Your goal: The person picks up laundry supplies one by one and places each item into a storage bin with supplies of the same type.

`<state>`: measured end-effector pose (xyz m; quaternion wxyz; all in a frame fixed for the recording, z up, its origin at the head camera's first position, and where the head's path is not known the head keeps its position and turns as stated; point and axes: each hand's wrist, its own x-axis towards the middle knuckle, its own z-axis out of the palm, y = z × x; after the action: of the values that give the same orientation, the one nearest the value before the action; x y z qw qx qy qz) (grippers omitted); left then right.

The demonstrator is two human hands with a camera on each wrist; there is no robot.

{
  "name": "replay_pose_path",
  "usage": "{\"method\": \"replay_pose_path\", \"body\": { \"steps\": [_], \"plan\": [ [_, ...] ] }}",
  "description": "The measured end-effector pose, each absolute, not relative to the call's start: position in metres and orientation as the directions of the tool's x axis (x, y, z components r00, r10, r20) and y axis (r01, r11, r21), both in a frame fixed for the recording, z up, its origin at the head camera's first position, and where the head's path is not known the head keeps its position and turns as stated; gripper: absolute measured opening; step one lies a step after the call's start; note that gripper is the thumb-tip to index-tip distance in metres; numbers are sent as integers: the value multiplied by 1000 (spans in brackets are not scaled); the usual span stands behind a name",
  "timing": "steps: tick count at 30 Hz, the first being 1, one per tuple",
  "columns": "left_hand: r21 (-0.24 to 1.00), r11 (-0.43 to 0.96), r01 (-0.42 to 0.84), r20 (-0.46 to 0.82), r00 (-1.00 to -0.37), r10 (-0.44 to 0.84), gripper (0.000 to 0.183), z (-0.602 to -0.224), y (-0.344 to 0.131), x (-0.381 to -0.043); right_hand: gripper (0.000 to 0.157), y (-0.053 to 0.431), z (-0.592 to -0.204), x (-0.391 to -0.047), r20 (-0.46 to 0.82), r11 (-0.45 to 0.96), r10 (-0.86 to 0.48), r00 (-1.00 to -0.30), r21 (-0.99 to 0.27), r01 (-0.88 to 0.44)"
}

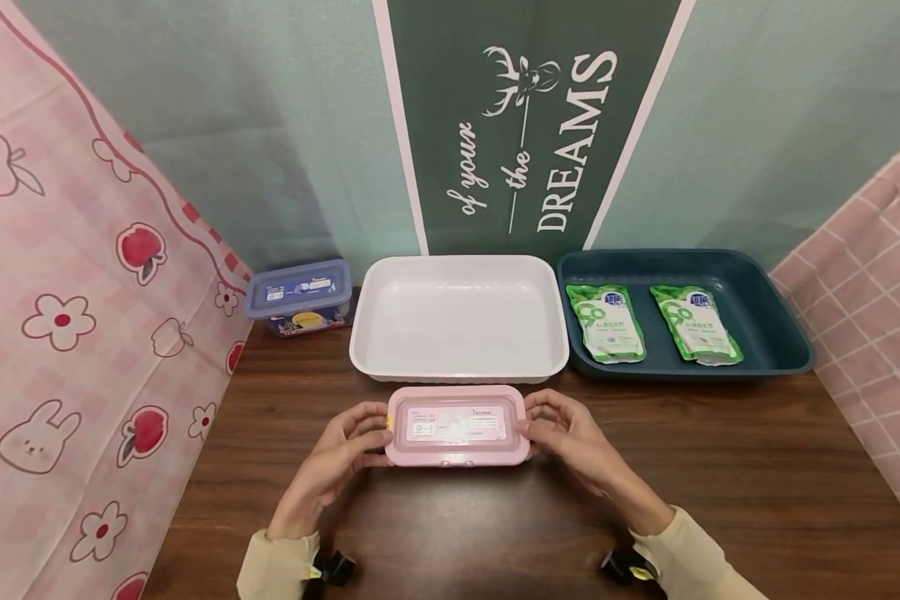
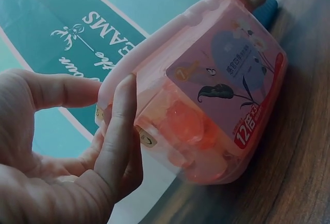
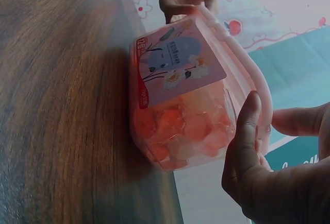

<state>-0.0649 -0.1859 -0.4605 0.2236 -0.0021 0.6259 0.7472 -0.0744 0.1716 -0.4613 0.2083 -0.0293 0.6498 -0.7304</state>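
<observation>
Between both hands is a clear tub of laundry pods [image 1: 457, 450] with a pink lid, set lengthwise in front of the white tray in the head view. My left hand [image 1: 337, 454] grips its left end at the lid's rim. At the opposite end, my right hand [image 1: 573, 437] pinches the rim with thumb and fingers. Through the tub wall [image 2: 198, 165] in the left wrist view, orange and pink pods show below a flowered label. The right wrist view shows the same pods [image 3: 198, 126], with the tub's base close to the wooden tabletop.
Behind the tub stands a white tray [image 1: 457, 375] with bare insides. To its right, a dark blue tray [image 1: 765, 333] holds two green-and-white pouches [image 1: 611, 325]. A blue-lidded tub [image 1: 300, 296] stands at the back left. Patterned cloth walls border the wooden table [image 1: 757, 492].
</observation>
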Motion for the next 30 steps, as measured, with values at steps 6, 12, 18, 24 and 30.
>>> {"method": "replay_pose_path", "body": {
  "steps": [6, 12, 18, 24, 30],
  "plan": [
    [936, -106, -334, -286, -903, 322, 44, -454, -185, -67, 38, 172, -458, -74, -202, -70, -332, -921, -969, 238],
    [943, -121, -310, -258, -911, 323, 44, -447, -184, -70, 38, 173, -453, -75, -175, -63, -329, -928, -976, 207],
    [953, -111, -283, -235, -917, 323, 44, -440, -186, -74, 38, 175, -447, -76, -131, -93, -354, -926, -980, 174],
    [955, -118, -272, -223, -921, 319, 45, -433, -186, -79, 38, 178, -439, -79, -75, -129, -385, -920, -982, 135],
    [955, -129, -266, -216, -927, 308, 48, -428, -184, -85, 36, 180, -432, -83, -55, -121, -367, -929, -987, 106]
  ]
}}
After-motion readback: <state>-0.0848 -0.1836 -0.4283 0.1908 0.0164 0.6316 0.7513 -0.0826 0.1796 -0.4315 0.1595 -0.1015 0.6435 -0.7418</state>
